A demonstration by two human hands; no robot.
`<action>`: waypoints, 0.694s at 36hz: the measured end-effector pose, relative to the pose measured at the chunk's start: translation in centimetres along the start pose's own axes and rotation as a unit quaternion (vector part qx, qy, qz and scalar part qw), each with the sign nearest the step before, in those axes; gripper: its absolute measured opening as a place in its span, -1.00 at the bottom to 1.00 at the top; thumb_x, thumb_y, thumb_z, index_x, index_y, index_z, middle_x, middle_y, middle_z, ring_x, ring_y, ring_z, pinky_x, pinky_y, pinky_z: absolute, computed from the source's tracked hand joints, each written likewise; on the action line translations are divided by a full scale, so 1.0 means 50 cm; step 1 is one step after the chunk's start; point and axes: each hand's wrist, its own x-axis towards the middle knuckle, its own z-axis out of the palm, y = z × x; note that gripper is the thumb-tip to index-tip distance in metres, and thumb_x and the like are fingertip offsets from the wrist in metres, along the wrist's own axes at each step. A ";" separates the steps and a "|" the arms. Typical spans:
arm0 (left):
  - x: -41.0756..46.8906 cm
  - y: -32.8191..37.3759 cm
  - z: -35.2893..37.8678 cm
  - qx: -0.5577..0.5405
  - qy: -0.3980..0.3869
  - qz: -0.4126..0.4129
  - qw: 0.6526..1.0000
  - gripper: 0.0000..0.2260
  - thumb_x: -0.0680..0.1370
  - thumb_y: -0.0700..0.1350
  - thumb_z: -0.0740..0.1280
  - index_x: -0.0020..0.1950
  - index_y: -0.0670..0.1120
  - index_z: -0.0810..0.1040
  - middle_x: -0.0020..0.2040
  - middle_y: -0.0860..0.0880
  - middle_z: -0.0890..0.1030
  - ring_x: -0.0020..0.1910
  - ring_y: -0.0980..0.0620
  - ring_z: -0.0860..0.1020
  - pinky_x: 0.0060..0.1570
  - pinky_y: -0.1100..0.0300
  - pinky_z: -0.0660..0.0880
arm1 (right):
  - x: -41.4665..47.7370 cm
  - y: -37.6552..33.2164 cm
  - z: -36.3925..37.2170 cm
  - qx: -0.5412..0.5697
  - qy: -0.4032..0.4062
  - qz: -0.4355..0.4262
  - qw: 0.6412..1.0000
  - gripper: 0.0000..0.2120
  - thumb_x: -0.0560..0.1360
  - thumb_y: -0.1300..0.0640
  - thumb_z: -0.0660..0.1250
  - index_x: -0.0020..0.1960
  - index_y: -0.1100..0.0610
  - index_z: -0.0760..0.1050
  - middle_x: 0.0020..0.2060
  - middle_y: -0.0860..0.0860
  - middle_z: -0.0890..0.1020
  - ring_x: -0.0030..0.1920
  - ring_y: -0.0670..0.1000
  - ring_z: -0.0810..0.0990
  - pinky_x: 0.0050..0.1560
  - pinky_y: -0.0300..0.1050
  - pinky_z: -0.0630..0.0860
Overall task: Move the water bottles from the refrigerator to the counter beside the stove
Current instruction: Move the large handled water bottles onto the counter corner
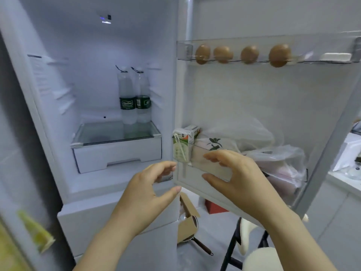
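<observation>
Bright, cool bluish glow from the lamp (106,20) inside the fridge (88,47). Soft overall, smeary and bent toward the edges.

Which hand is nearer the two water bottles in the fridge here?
Left. The left hand is below the water bottles, outside the main compartment; the right hand is farther right, in front of the lower door shelf.

Home kitchen — open refrigerator (109,94), eggs (242,54)

Water bottles (127,98): open room in front, to the left and above. Close on the right, fridge side wall (166,85). Farther right, door bin (193,171) with carton (184,142) and bags (273,155).
</observation>
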 end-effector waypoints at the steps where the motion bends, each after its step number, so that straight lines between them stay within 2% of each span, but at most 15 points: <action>1: 0.006 -0.004 -0.001 0.003 0.009 -0.004 1.000 -0.65 0.43 -0.05 0.46 0.15 0.24 0.48 0.13 0.30 0.57 0.15 0.38 0.48 0.23 0.34 0.41 | 0.015 0.004 0.007 0.008 -0.002 -0.007 1.000 -0.62 0.45 -0.01 0.42 0.25 -0.04 0.51 0.05 -0.25 0.55 0.01 -0.31 0.41 0.03 -0.50 0.32; 3: 0.018 -0.011 -0.003 0.012 0.027 -0.014 0.999 -0.65 0.44 -0.06 0.45 0.13 0.26 0.47 0.13 0.31 0.56 0.14 0.39 0.48 0.21 0.38 0.40 | 0.042 0.011 0.023 0.026 -0.002 -0.023 0.999 -0.63 0.44 0.00 0.42 0.23 -0.03 0.52 0.04 -0.24 0.57 0.02 -0.30 0.41 0.01 -0.51 0.33; 11: 0.055 -0.062 -0.032 0.022 0.083 -0.061 0.994 -0.64 0.44 -0.07 0.45 0.17 0.20 0.49 0.13 0.30 0.57 0.16 0.37 0.48 0.23 0.35 0.40 | 0.141 0.007 0.099 0.107 -0.005 -0.058 0.993 -0.61 0.44 0.00 0.43 0.26 -0.03 0.51 0.12 -0.20 0.59 0.15 -0.22 0.50 0.21 -0.21 0.47; 17: 0.097 -0.113 -0.076 0.038 0.112 -0.077 0.990 -0.65 0.45 -0.08 0.45 0.20 0.14 0.52 0.12 0.30 0.57 0.15 0.37 0.49 0.22 0.40 0.38 | 0.216 -0.006 0.157 0.117 -0.021 -0.072 0.990 -0.59 0.46 -0.03 0.41 0.29 -0.06 0.48 0.14 -0.22 0.57 0.17 -0.25 0.48 0.22 -0.23 0.46; 21: 0.134 -0.159 -0.113 0.042 0.117 -0.080 0.989 -0.64 0.45 -0.07 0.45 0.21 0.15 0.51 0.13 0.32 0.56 0.15 0.41 0.47 0.19 0.47 0.34 | 0.271 -0.020 0.196 0.114 -0.018 -0.073 0.991 -0.59 0.46 -0.04 0.40 0.28 -0.08 0.47 0.09 -0.30 0.52 0.14 -0.30 0.45 0.21 -0.33 0.42; 25: 0.178 -0.210 -0.162 0.044 0.120 -0.073 0.989 -0.66 0.45 -0.06 0.44 0.18 0.17 0.51 0.12 0.31 0.57 0.17 0.37 0.48 0.19 0.42 0.36 | 0.335 -0.044 0.237 0.111 -0.010 -0.071 0.991 -0.60 0.46 -0.03 0.41 0.28 -0.09 0.47 0.07 -0.31 0.49 0.11 -0.32 0.43 0.21 -0.31 0.42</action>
